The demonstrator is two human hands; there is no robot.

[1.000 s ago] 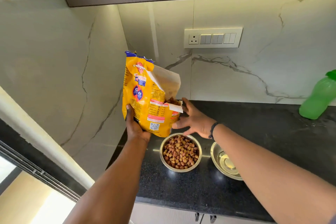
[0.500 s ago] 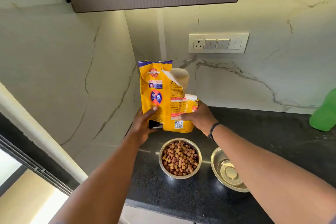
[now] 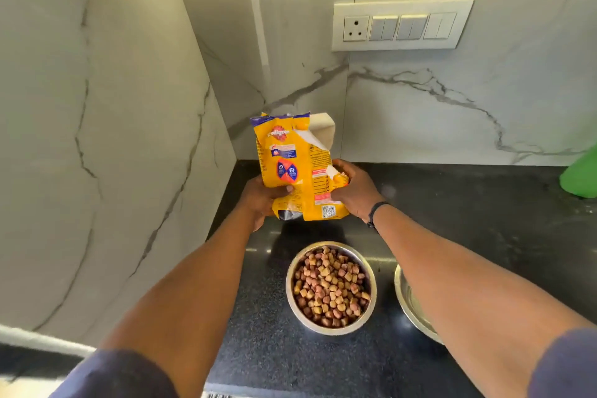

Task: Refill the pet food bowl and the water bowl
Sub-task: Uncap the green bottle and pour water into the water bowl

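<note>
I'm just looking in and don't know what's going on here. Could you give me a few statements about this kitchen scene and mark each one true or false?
1. Both hands hold the yellow food bag: the left hand and the right hand. True.
2. The steel food bowl is empty. False: it is filled with brown kibble.
3. The bag is held upright above the black counter, behind the food bowl. True.
4. A second steel bowl lies left of the food bowl. False: it lies to its right, partly hidden by the right arm.
5. The green bottle stands in the left corner. False: it is at the right edge.
</note>
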